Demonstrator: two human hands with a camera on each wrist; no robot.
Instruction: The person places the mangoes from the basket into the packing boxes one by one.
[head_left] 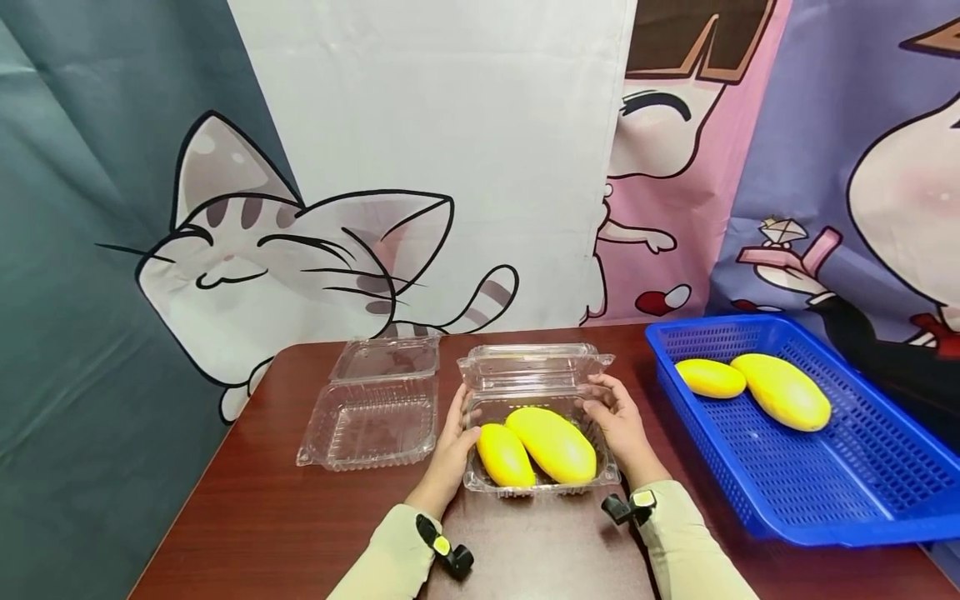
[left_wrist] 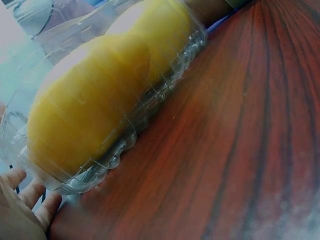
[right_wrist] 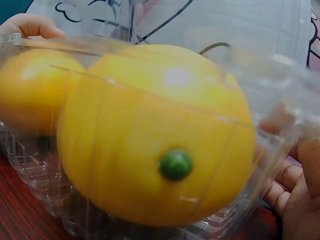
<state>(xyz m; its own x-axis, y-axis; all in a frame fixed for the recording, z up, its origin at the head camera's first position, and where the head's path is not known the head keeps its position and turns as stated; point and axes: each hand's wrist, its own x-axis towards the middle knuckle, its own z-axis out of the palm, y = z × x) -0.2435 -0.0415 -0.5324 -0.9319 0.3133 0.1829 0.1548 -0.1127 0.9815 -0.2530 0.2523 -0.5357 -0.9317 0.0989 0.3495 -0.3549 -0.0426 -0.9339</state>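
A clear plastic clamshell box (head_left: 542, 490) stands on the table with its lid (head_left: 536, 367) raised at the back. Two yellow melons lie side by side in it: a smaller one (head_left: 504, 455) on the left and a larger one (head_left: 553, 446) on the right. The larger melon (right_wrist: 155, 135) shows a green stem end in the right wrist view. My left hand (head_left: 448, 446) grips the box's left wall, thumb over the rim and fingers outside. My right hand (head_left: 621, 427) holds the right side near the back corner, by the hinge.
A second clear clamshell box (head_left: 378, 421), lid folded back, stands to the left on the dark red wooden table (head_left: 247, 500). At the right is a blue plastic basket (head_left: 720, 475) with a small yellow melon (head_left: 711, 378) and a larger one (head_left: 782, 392). A printed curtain (head_left: 450, 125) hangs behind.
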